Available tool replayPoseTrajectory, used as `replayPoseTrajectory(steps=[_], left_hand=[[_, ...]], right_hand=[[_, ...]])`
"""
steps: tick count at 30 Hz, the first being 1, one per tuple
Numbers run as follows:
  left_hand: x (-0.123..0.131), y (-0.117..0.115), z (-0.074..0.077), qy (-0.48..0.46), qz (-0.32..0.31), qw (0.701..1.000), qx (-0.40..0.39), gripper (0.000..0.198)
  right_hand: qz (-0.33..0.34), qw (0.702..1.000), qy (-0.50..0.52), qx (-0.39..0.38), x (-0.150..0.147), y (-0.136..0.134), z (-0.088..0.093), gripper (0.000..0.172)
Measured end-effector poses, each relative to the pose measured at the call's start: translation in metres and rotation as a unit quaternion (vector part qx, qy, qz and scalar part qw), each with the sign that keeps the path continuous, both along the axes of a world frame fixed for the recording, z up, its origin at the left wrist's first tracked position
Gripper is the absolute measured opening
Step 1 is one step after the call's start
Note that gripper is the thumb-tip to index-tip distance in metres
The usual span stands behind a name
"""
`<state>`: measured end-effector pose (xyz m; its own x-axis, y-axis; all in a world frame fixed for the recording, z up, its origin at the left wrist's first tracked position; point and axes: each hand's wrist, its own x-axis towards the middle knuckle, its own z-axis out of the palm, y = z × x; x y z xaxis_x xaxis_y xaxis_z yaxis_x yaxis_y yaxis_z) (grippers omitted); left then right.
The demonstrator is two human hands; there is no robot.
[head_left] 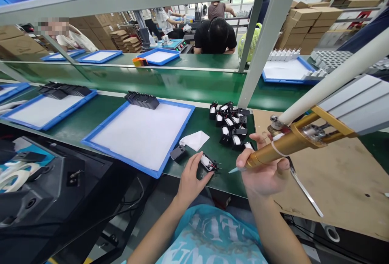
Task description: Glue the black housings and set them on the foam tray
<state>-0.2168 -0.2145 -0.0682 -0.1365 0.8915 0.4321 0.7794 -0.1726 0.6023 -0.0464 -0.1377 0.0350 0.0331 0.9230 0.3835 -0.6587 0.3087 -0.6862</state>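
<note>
Low over the green bench, my left hand (193,177) grips a small black plastic housing (208,163) between thumb and fingers. A white part and red and black wires show inside it, and metal pins stick out on its right. My right hand (266,170) is wrapped round the gold barrel of a glue dispensing gun (270,150). Its pale teal nozzle tip (234,170) points left, a short gap from the housing. Beside my left hand sit a black cover (178,153) and a crumpled white cloth or paper (196,140).
Several open black housings (231,122) are clustered behind my hands. A blue-rimmed tray (161,170) with a row of black units (142,100) is at left. Brown board (328,174) covers the right side, under a metal tool (306,193). A shelf post (267,41) rises ahead; people work beyond.
</note>
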Motion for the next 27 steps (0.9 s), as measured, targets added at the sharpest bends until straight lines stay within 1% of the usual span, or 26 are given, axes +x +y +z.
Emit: replayPoseTrajectory(steps=[3, 6, 14, 18, 19, 23, 25, 27], left_hand=[[0.0, -0.001, -0.002, 0.03, -0.003, 0.999, 0.027, 0.06], [0.001, -0.001, -0.005, 0.031, -0.001, 0.998, 0.048, 0.059], [0.001, -0.001, -0.008, 0.002, -0.01, 0.999, 0.038, 0.049], [0.002, -0.002, -0.011, -0.015, -0.001, 1.0, 0.018, 0.063], [0.001, -0.001, -0.012, -0.014, -0.001, 1.0, 0.019, 0.064], [0.001, 0.001, -0.013, 0.013, -0.023, 0.999, 0.04, 0.05], [0.002, 0.001, -0.014, 0.012, -0.019, 0.999, 0.049, 0.048], [0.003, -0.001, -0.013, -0.005, -0.004, 0.998, 0.067, 0.051]], right_hand=[[-0.003, 1.0, 0.007, 0.003, 0.001, 0.0, -0.002, 0.034], [0.0, 1.0, 0.015, 0.006, 0.002, -0.001, -0.003, 0.034], [-0.027, 1.0, -0.003, -0.003, 0.001, -0.003, -0.003, 0.037], [-0.013, 1.0, -0.006, -0.015, 0.0, -0.002, -0.003, 0.038], [-0.011, 1.0, -0.004, -0.018, 0.0, -0.002, -0.003, 0.038], [-0.018, 1.0, 0.009, -0.015, 0.001, -0.003, -0.002, 0.039], [-0.011, 1.0, 0.011, -0.011, 0.001, -0.004, -0.002, 0.038], [-0.001, 1.0, 0.006, -0.009, 0.002, -0.004, -0.001, 0.037]])
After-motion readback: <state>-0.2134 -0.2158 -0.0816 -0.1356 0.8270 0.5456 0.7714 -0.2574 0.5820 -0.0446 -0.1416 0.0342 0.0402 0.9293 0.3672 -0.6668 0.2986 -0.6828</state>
